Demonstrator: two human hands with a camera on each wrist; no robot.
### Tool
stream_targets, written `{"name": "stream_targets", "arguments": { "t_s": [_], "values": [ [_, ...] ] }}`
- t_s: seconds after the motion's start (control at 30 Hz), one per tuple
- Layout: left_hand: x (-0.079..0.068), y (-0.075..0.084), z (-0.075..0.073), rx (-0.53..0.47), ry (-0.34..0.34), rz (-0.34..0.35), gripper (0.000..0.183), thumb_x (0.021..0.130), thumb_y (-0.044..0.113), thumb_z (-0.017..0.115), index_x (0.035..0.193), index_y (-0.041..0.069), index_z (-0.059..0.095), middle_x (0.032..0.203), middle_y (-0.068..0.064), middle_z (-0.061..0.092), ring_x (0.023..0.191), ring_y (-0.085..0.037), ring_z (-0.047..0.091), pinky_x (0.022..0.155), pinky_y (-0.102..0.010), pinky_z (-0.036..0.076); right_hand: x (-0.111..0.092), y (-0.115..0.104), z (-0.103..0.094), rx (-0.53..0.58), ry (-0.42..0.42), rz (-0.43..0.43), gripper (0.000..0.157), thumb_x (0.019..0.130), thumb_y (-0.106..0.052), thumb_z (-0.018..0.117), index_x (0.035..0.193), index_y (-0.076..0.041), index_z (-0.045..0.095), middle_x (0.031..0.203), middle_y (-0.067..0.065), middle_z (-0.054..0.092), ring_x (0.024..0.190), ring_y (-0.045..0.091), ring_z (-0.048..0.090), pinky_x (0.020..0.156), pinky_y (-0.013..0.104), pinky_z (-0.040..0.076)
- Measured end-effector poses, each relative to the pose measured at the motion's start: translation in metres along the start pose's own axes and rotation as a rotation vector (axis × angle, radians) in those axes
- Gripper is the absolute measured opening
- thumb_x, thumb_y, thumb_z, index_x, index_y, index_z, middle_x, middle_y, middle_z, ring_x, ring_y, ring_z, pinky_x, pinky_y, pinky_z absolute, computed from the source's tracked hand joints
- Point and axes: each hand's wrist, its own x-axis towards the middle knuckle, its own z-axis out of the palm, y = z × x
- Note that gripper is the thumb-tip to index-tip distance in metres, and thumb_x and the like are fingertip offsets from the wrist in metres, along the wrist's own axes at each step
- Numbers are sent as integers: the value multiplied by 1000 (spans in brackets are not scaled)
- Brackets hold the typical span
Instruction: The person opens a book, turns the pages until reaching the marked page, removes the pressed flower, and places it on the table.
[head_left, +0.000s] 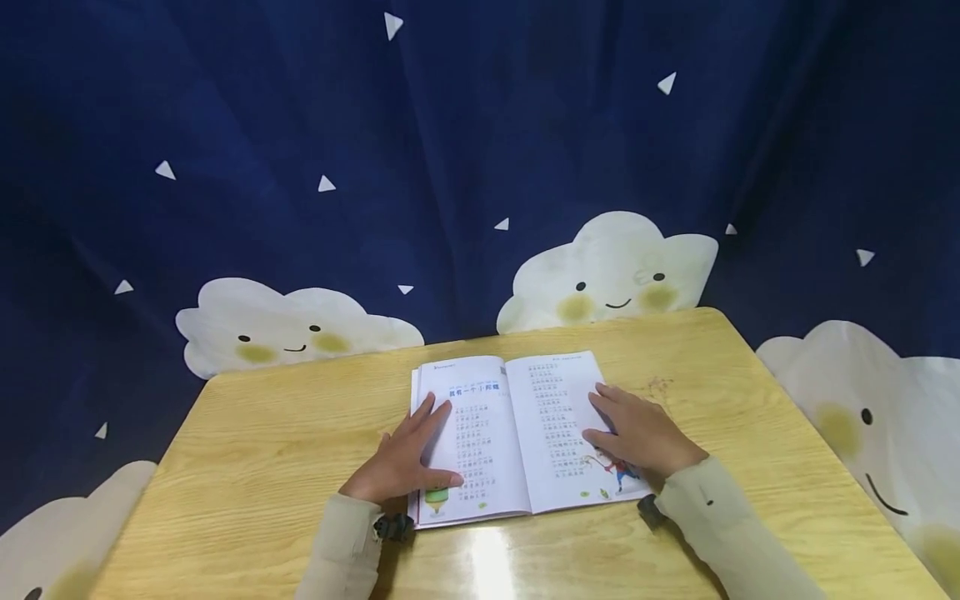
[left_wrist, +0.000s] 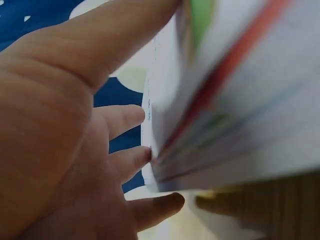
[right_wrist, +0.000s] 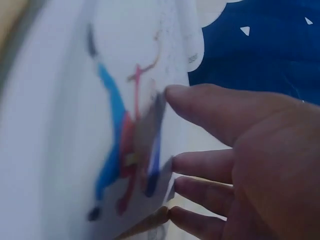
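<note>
An open book (head_left: 517, 467) lies flat on the wooden table, its white pages printed with short lines of text and small coloured pictures. My left hand (head_left: 401, 458) rests at the left page's outer edge, fingers spread, thumb lying over the lower part of that page. In the left wrist view the left thumb (left_wrist: 100, 40) reaches over the page, and fingertips touch the book's side. Across the book, my right hand (head_left: 645, 429) rests on the right page's outer margin, partly covering a picture of a figure. The right wrist view shows the figure (right_wrist: 125, 140) beside the right fingertips.
The light wooden table (head_left: 285, 442) extends around the book. Behind it hangs a dark blue curtain (head_left: 450, 167) with white triangles and smiling clouds (head_left: 615, 267). A small black device (head_left: 393, 527) sits at the left wrist, another (head_left: 651, 510) at the right.
</note>
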Motion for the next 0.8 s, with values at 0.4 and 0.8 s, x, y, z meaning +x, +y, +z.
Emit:
{"name": "stream_targets", "arguments": {
  "t_s": [0.4, 0.8],
  "values": [
    [-5, 8, -28, -91, 124, 101, 100, 76, 57, 74, 155, 31, 19, 163, 3, -3, 146, -28, 16, 107, -54, 33, 0, 1, 0, -21, -10, -25, 81, 86, -54, 64, 147, -6, 40, 153, 19, 32, 139, 42, 29, 106, 63, 27],
    [-17, -5, -48, -216, 197, 184, 73, 95, 46, 56, 155, 34, 15, 161, 1, 7, 146, -31, 13, 107, -66, 22, -4, 11, -2, 17, -23, -85, 78, 88, -50, 63, 148, -6, 37, 155, 17, 29, 139, 42, 29, 101, 70, 25]
  ]
}}
